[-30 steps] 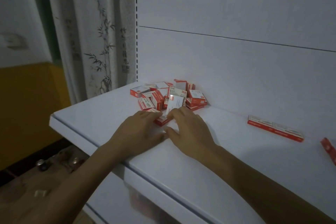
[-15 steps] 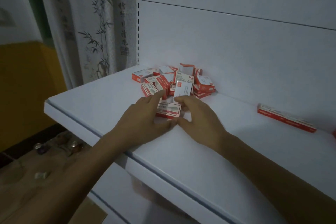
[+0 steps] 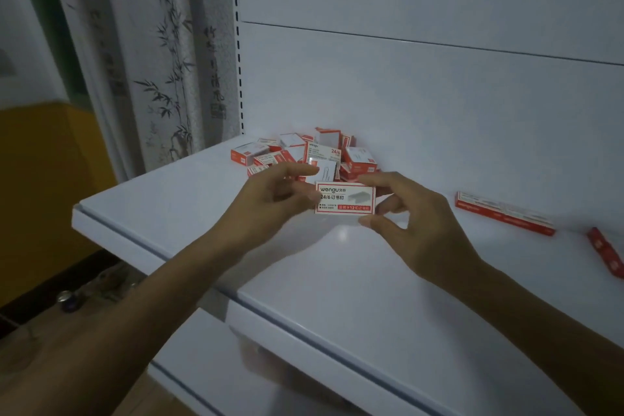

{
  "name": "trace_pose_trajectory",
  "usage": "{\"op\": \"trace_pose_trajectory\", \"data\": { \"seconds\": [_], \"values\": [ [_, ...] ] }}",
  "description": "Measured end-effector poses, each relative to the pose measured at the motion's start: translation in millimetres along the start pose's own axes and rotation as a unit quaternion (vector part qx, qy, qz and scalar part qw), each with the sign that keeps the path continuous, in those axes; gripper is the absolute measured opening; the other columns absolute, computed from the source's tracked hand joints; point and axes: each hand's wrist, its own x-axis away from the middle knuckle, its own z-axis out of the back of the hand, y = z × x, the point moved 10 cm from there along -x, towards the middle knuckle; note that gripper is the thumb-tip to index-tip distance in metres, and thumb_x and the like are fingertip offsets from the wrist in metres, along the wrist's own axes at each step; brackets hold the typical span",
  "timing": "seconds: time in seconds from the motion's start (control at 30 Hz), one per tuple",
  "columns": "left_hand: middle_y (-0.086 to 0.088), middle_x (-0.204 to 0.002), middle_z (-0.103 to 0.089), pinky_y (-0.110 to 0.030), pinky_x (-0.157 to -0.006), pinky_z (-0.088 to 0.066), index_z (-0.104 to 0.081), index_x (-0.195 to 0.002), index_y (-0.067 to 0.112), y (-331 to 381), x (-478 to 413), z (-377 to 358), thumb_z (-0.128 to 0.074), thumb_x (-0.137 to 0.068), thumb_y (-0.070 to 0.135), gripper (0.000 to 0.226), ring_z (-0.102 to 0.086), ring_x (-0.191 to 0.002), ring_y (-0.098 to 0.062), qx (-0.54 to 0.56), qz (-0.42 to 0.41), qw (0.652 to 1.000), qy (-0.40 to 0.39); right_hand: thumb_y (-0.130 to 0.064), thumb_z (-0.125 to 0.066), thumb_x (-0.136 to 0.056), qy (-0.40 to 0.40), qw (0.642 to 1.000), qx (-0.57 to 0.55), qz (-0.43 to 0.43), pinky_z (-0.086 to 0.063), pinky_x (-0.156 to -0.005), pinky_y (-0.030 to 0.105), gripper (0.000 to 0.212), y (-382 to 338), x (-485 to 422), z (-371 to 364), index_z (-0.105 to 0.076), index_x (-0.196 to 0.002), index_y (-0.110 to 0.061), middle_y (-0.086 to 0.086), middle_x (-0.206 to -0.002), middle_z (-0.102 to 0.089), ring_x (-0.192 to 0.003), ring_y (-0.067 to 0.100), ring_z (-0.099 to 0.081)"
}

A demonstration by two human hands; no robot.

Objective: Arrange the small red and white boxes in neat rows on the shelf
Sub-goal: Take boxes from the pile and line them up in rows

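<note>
A small red and white staple box (image 3: 346, 198) is held above the white shelf (image 3: 371, 280), its printed face towards me. My left hand (image 3: 270, 203) grips its left end and my right hand (image 3: 415, 223) pinches its right end between thumb and fingers. Behind them a loose pile of several red and white boxes (image 3: 304, 155) lies against the shelf's back wall. To the right, a short row of boxes (image 3: 503, 213) lies flat along the back wall, and another red box (image 3: 604, 255) sits at the right edge of view.
The shelf's front edge (image 3: 202, 284) runs diagonally from left to lower right. A bamboo-print curtain (image 3: 162, 61) hangs left of the shelf unit. Small objects (image 3: 71, 297) lie on the floor below at the left.
Both hands were flat on the shelf around a box by the pile. They have since lifted that box off the surface and turned its face towards me.
</note>
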Motion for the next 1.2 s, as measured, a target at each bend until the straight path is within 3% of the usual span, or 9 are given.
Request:
{"op": "trace_pose_trajectory", "data": {
  "seconds": [0.1, 0.23, 0.4, 0.5, 0.67, 0.87, 0.93, 1.07, 1.2],
  "values": [
    [0.015, -0.101, -0.07, -0.023, -0.082, -0.054, -0.051, -0.123, 0.028, 8, 3, -28, -0.058, -0.088, 0.018, 0.037, -0.067, -0.09, -0.01, 0.037, -0.005, 0.998, -0.042, -0.016, -0.071, -0.079, 0.024, 1.0, 0.0, -0.01, -0.048, -0.075, 0.008, 0.043, 6, 12, 25, -0.057, -0.118, -0.024, -0.015, -0.107, -0.063, -0.081, 0.002, -0.064],
    [0.026, -0.103, -0.063, -0.015, -0.072, -0.052, -0.044, -0.117, 0.042, 26, 4, -65, -0.067, -0.082, 0.015, 0.05, -0.064, -0.093, -0.001, -0.016, -0.057, 0.996, -0.074, -0.016, -0.072, -0.078, 0.05, 0.998, 0.013, -0.019, -0.046, -0.074, 0.005, 0.042, 16, 30, 53, -0.058, -0.116, -0.023, -0.014, -0.107, -0.063, -0.082, 0.0, -0.063],
    [0.016, -0.109, -0.063, -0.014, -0.072, -0.051, -0.052, -0.121, 0.028, 48, -4, -103, -0.067, -0.083, 0.012, 0.044, -0.063, -0.09, -0.004, -0.059, -0.11, 0.989, -0.085, -0.018, -0.073, -0.077, 0.087, 0.994, 0.053, -0.041, -0.049, -0.076, 0.014, 0.044, 30, 53, 89, -0.058, -0.117, -0.022, -0.011, -0.111, -0.065, -0.085, 0.004, -0.063],
    [0.018, -0.105, -0.065, -0.016, -0.074, -0.052, -0.054, -0.114, 0.031, 58, -6, -124, -0.064, -0.084, 0.009, 0.038, -0.064, -0.092, -0.003, -0.051, -0.12, 0.986, -0.106, -0.021, -0.073, -0.076, 0.092, 0.992, 0.07, -0.059, -0.051, -0.076, 0.018, 0.045, 41, 65, 104, -0.057, -0.118, -0.022, -0.015, -0.109, -0.061, -0.083, 0.003, -0.062],
    [0.012, -0.106, -0.067, -0.02, -0.076, -0.054, -0.055, -0.112, 0.031, 68, -8, -155, -0.064, -0.084, 0.008, 0.037, -0.066, -0.091, -0.008, -0.059, -0.135, 0.978, -0.148, -0.022, -0.074, -0.076, 0.096, 0.988, 0.098, -0.077, -0.056, -0.072, 0.027, 0.047, 56, 83, 120, -0.055, -0.119, -0.022, -0.007, -0.115, -0.065, -0.084, 0.005, -0.063],
    [0.001, -0.106, -0.069, -0.029, -0.081, -0.056, -0.056, -0.116, 0.017, 69, -24, -194, -0.065, -0.082, 0.003, 0.037, -0.068, -0.087, -0.018, -0.026, -0.112, 0.974, -0.193, -0.03, -0.073, -0.076, 0.102, 0.982, 0.116, -0.112, -0.055, -0.071, 0.023, 0.045, 79, 93, 138, -0.054, -0.117, -0.025, -0.008, -0.116, -0.065, -0.087, 0.007, -0.064],
    [0.003, -0.107, -0.068, -0.028, -0.082, -0.055, -0.054, -0.116, 0.02, 69, -37, -208, -0.065, -0.084, 0.008, 0.036, -0.067, -0.088, -0.016, -0.025, -0.115, 0.973, -0.2, -0.032, -0.071, -0.078, 0.115, 0.977, 0.13, -0.126, -0.056, -0.07, 0.024, 0.04, 90, 92, 149, -0.056, -0.113, -0.026, -0.01, -0.112, -0.066, -0.083, 0.006, -0.064],
    [0.011, -0.111, -0.06, -0.011, -0.079, -0.049, -0.043, -0.127, 0.027, 60, -65, -231, -0.065, -0.083, 0.031, 0.05, -0.059, -0.097, -0.003, -0.065, -0.138, 0.972, -0.177, -0.032, -0.072, -0.077, 0.128, 0.964, 0.156, -0.173, -0.056, -0.075, 0.036, 0.039, 125, 87, 163, -0.056, -0.112, -0.026, -0.007, -0.108, -0.068, -0.084, 0.008, -0.064],
    [0.003, -0.123, -0.052, -0.025, -0.092, -0.046, -0.039, -0.132, 0.022, 40, -87, -251, -0.066, -0.082, 0.032, 0.058, -0.053, -0.108, -0.009, -0.121, -0.151, 0.965, -0.178, -0.034, -0.068, -0.08, 0.089, 0.947, 0.217, -0.218, -0.052, -0.081, 0.038, 0.04, 152, 86, 157, -0.055, -0.117, -0.026, -0.002, -0.107, -0.066, -0.088, 0.014, -0.061]
  ]
}}
